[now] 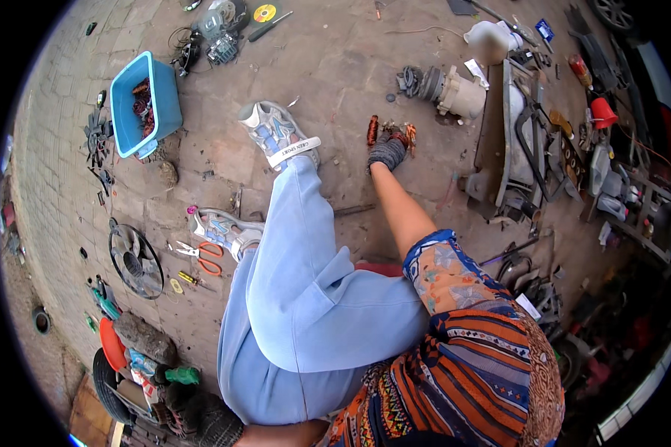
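Observation:
My right hand, in a grey knitted glove, reaches out over the ground. Its fingers close on a bundle of copper wire, partly hidden by the glove. Just left of it lies a reddish copper coil. A beige cylindrical motor housing rests beyond that hand, to the right. At the lower left, my left hand wears a dark grey glove and rests beside a pile of odds and ends; its fingers blend into the dark things there, so their pose is unclear.
A blue plastic tub holds copper windings. Orange-handled scissors, a screwdriver and a round fan guard lie left of my legs. Metal frames and a red cup crowd the right. A stone sits lower left.

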A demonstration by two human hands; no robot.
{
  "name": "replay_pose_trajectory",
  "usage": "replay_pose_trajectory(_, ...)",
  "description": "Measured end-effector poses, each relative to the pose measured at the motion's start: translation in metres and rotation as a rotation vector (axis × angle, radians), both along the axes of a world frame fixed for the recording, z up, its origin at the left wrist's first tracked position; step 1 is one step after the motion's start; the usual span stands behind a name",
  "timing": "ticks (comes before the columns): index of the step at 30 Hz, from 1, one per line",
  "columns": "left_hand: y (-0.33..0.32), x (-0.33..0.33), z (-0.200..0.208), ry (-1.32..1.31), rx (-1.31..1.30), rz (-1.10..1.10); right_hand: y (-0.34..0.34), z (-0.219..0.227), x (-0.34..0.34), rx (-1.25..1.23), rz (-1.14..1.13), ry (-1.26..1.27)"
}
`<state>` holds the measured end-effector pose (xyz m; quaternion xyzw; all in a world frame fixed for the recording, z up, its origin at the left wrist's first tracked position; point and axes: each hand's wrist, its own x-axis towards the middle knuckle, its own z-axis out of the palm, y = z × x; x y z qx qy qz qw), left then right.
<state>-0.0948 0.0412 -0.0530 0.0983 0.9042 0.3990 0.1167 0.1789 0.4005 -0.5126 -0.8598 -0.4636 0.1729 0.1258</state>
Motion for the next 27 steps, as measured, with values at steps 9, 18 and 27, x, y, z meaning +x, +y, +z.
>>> replay_pose_trajectory(9,0.01,-0.012,-0.02,0.002,-0.141,0.003,0.003,0.055,0.01,0.223,0.281,0.195)
replay_pose_trajectory(18,0.008,-0.015,-0.022,-0.008,-0.191,0.005,0.002,0.031,0.07,-0.215,0.134,-0.18)
replay_pose_trajectory(27,0.007,-0.017,-0.015,0.007,-0.22,0.0,0.014,0.03,0.01,0.191,0.073,0.216)
